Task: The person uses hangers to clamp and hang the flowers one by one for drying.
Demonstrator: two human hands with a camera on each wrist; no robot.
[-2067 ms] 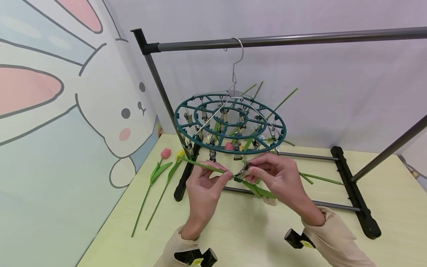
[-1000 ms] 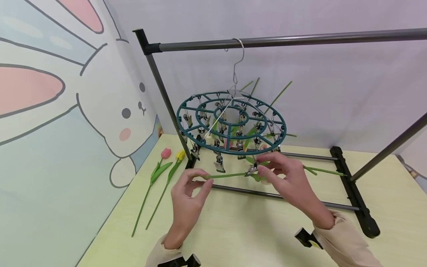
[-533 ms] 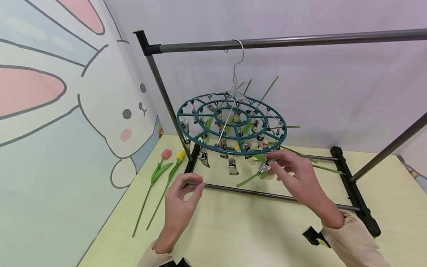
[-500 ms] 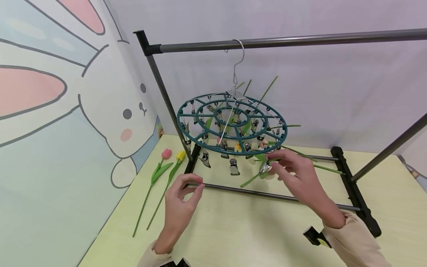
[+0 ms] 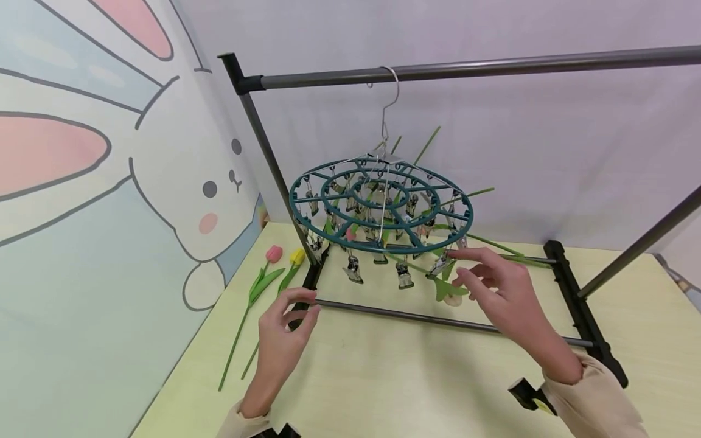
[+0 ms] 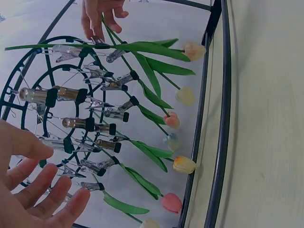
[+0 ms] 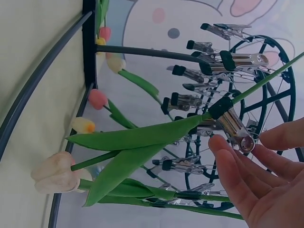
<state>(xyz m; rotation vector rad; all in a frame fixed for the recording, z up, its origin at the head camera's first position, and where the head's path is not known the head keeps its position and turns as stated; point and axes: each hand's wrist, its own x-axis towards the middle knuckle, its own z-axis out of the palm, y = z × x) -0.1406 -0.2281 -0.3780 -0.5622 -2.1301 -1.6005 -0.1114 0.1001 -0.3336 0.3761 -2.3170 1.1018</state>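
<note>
A dark green round hanger (image 5: 405,249) with several dangling metal clips hangs from a rail. One clip (image 7: 236,128) near the front right bites the stem of a white tulip (image 7: 54,173), whose bloom points down in the head view. My right hand (image 5: 509,292) is at this clip, thumb and index finger parted, fingertips close to the clip's handle end; whether they touch it I cannot tell. My left hand (image 5: 282,337) hovers at the front left, fingers loosely bent, holding nothing. Several other tulips hang clipped, among them an orange-yellow one (image 6: 184,165) and a pink one (image 6: 171,203).
The hanger's hook is over the dark rail (image 5: 493,64) of a rack standing on the pale table (image 5: 383,383). A pink tulip (image 5: 274,253) and a yellow tulip (image 5: 297,257) lie at the left. A rabbit mural covers the left wall.
My left hand has let go of the tulip's stem and drawn back left. My right hand has loosened from the clip and moved slightly right. The hanger has turned, and the white tulip swings downward.
</note>
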